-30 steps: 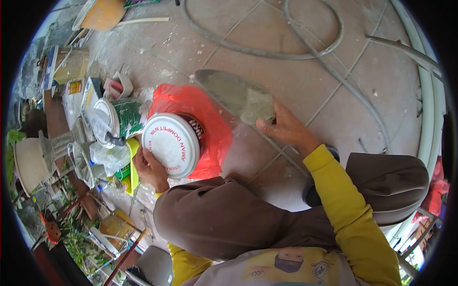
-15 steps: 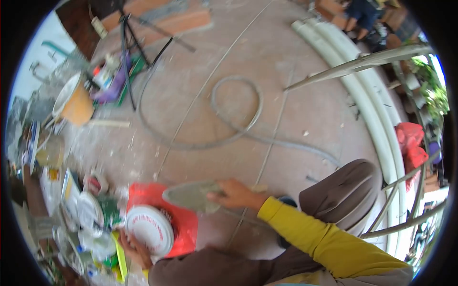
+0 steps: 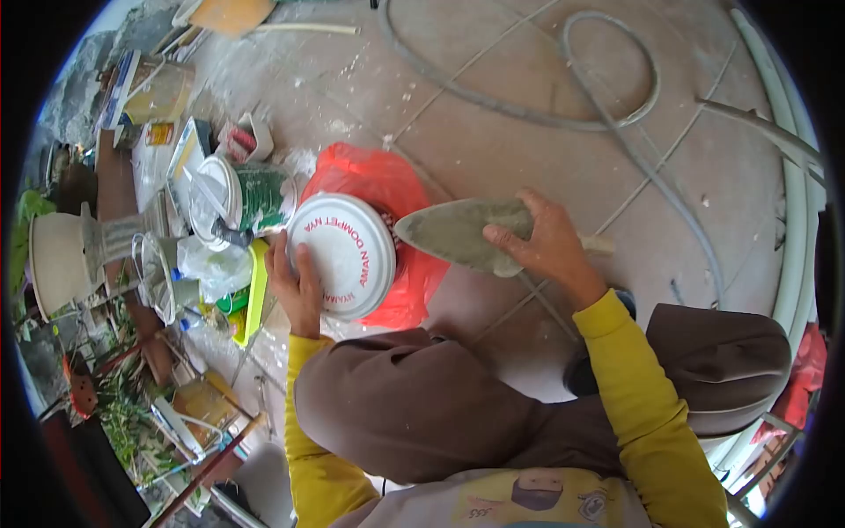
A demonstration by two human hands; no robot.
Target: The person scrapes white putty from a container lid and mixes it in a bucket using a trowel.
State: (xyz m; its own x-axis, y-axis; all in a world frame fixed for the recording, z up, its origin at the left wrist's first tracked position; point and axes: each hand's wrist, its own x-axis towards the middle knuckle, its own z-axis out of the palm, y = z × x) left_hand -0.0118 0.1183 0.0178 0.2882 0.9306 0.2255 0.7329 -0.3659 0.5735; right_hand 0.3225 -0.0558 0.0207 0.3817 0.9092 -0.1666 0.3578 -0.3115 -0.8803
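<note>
My right hand grips a grey, pointed trowel at its wide end. Pale dust coats the blade, and its tip points left, close to a tub's rim. A light wooden handle sticks out past the hand. My left hand holds the near left edge of the white-lidded tub, thumb on the lid and fingers down the side. Red lettering runs around the lid. Beneath and behind the tub spreads a red plastic bag, and the tub's lower part is hidden.
Left of the tub stand a green paint can, a lime-green tray and a clear plastic bag. A grey hose loops over the tiled floor ahead. White pipes lie along the right, near a wooden pole.
The view has tilted down and turned left, bringing the tub and both hands nearer the middle. The trowel stays in my right hand, and my left hand remains at the tub.
</note>
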